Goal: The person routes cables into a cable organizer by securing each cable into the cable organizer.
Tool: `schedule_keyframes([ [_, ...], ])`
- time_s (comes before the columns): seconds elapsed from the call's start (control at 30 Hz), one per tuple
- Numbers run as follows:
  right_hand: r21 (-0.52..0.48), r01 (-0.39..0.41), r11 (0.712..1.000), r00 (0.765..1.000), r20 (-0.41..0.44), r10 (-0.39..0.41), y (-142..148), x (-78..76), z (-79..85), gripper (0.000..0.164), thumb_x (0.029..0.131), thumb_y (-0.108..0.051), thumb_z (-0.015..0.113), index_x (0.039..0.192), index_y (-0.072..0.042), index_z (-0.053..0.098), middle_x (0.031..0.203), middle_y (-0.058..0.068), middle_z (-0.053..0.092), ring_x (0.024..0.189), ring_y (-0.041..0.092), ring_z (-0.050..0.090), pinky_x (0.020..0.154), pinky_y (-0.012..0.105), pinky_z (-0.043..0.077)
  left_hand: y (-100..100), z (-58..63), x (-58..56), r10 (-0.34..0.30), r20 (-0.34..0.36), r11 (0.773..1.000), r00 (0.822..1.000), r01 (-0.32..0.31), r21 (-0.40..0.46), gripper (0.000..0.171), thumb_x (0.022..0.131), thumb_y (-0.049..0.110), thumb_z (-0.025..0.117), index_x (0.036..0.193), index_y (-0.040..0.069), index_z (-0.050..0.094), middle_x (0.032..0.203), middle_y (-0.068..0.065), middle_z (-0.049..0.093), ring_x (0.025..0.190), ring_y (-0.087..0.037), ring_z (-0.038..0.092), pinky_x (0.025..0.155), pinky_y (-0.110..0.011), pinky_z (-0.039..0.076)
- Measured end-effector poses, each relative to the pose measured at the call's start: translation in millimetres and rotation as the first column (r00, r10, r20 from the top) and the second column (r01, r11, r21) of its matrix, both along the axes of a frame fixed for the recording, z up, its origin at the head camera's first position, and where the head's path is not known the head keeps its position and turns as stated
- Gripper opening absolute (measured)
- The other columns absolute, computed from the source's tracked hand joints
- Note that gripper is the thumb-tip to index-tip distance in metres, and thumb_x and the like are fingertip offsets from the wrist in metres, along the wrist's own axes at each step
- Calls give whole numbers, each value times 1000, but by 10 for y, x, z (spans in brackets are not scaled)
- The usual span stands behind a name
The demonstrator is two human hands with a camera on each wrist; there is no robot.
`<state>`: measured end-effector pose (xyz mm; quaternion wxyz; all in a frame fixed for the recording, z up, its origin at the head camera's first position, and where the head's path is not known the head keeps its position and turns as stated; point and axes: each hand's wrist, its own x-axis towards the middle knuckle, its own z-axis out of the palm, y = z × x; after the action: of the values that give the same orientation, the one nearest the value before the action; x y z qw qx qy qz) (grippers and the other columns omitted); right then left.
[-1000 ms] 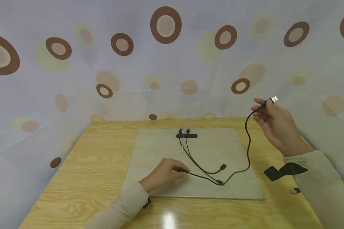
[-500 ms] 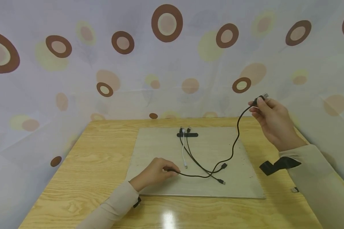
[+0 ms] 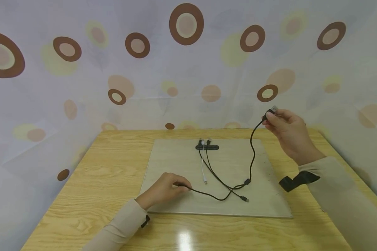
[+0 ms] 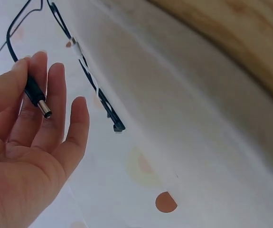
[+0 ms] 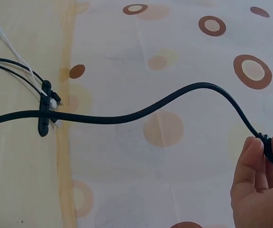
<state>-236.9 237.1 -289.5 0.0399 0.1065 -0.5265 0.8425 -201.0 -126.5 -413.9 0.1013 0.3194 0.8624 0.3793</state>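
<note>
A black USB cable (image 3: pixel 254 150) runs between the two hands. My left hand (image 3: pixel 164 188), low over the board's left front, pinches one end; in the left wrist view that end is a barrel plug (image 4: pixel 35 95) with its metal tip pointing out past the fingers. Raised at the right, my right hand (image 3: pixel 290 134) pinches the other end, a USB plug (image 3: pixel 271 111), between thumb and fingers. Between them the cable dips across the board. Behind it, a black cable clip strip (image 3: pixel 213 147) holds a white cable (image 3: pixel 202 162) and two black cables (image 3: pixel 215 174).
The pale board (image 3: pixel 172 157) lies on a wooden table (image 3: pixel 113 167). Loose connectors of the black cables, one with a small plug (image 3: pixel 244 198), lie on its right front. A patterned curtain (image 3: pixel 144 80) stands behind. A black strap (image 3: pixel 298 180) hangs from the right sleeve.
My right hand has moved left with the USB plug, and my left hand has moved left with the barrel plug. The cable's dip has shifted left, uncovering the white cable's lower end.
</note>
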Motion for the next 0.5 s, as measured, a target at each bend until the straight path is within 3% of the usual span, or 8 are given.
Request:
schedule_keyframes([
  [0.2,200,72,977,997,-32,-67,-69,-52,-13,13,89,-5,66,101,-3,60,96,3,63,88,12,67,84,21,52,-105,32,-7,30,-38,1000,999,-30,8,11,92,14,65,98,14,73,99,4,72,94,-9,65,87,-30,52],
  [0.33,212,60,975,997,-54,-50,-120,-103,-45,15,89,-2,65,102,0,58,97,4,61,89,11,67,86,22,52,-192,39,-26,76,-80,997,994,-76,3,10,92,15,64,97,16,73,100,5,72,96,-11,65,85,-30,52],
  [0.5,234,58,971,998,-51,-47,-168,-151,-88,23,89,-2,65,109,5,54,98,4,62,90,10,67,85,21,52,-262,57,-48,83,-112,997,990,-83,0,11,92,13,64,97,13,73,101,1,72,98,-16,66,85,-32,53],
])
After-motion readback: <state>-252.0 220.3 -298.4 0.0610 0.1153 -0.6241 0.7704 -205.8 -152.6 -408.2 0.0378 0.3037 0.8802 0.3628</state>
